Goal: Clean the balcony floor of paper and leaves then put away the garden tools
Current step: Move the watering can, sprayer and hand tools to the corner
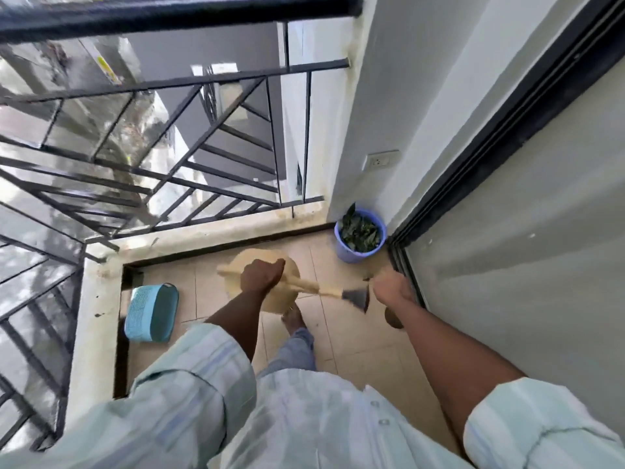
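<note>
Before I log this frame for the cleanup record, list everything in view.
bucket: one, lilac, far corner by the door track, holding green leaves
basket: one, light blue, floor by the parapet
round tray: one, tan, under the left hand
hand tool: one, wooden handle, dark metal head
railing: one, black
wall socket: one, white
left hand: grips the tool handle
right hand: blurred, near the tool head
bare foot: one

Counted in view: 2 hands, left hand and right hand. 1 wooden-handled tool with dark metal head. 1 round tan hat. 1 blue bucket of leaves. 1 teal basket. 1 wall socket. 1 bare foot seen.
</note>
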A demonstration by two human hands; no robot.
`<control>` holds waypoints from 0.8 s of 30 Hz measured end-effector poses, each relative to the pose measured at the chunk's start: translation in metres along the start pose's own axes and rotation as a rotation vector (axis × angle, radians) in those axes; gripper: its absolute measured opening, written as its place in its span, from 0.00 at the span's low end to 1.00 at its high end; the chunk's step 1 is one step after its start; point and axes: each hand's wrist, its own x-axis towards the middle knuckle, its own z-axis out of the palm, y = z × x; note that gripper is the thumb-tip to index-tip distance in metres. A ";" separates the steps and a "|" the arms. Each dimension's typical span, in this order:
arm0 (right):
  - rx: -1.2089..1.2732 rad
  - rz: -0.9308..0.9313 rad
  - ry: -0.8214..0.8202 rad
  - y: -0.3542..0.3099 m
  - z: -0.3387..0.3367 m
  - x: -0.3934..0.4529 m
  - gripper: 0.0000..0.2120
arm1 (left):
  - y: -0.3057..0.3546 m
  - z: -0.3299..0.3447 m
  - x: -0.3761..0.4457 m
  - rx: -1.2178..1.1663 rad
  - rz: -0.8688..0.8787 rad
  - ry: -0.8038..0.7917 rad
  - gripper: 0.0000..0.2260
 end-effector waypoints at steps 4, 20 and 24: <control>-0.079 0.029 -0.046 -0.031 0.001 0.058 0.13 | 0.023 0.005 0.055 0.115 0.016 0.039 0.10; -0.078 -0.135 -0.332 -0.121 0.145 0.324 0.13 | 0.035 0.169 0.279 0.077 -0.090 -0.064 0.13; -0.125 -0.150 -0.330 -0.114 0.185 0.388 0.15 | 0.030 0.222 0.337 0.058 -0.114 -0.087 0.06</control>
